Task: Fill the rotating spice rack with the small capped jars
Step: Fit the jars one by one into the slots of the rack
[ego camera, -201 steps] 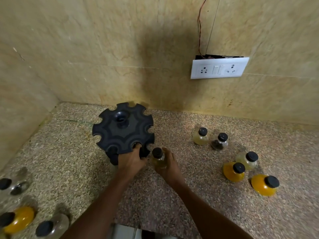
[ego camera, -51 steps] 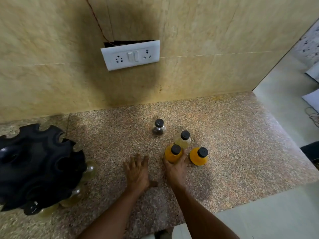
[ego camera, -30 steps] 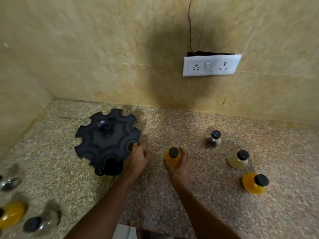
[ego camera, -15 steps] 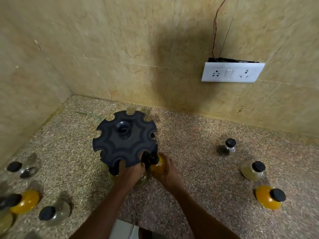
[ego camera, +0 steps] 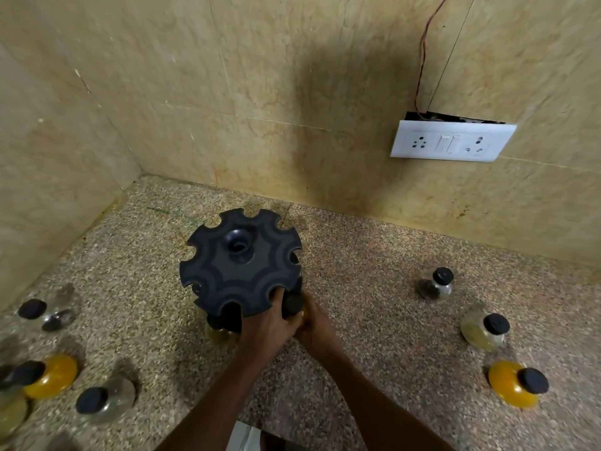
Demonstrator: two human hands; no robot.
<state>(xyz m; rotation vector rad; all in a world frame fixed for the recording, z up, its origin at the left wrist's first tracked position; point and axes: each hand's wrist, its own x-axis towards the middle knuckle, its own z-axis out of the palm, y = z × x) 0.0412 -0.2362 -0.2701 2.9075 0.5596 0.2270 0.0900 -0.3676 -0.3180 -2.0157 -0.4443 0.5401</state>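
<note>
The dark blue rotating spice rack stands on the speckled counter near the back corner, its top disc ringed with open notches. My left hand grips the rack's front rim. My right hand holds a small yellow jar with a black cap against the rack's lower front right, the jar mostly hidden by both hands. Another jar hangs under the rack's front. Loose capped jars sit on the right: a dark one, a pale one, a yellow one.
Several more capped jars lie at the left: a clear one, a yellow one, a clear one. Tiled walls close the back and left. A white switch plate with loose wires hangs on the back wall.
My right hand carried the yellow jar from the right-hand group to the rack and now presses it closer in under the rim. My left hand returned to the rack's front rim.
</note>
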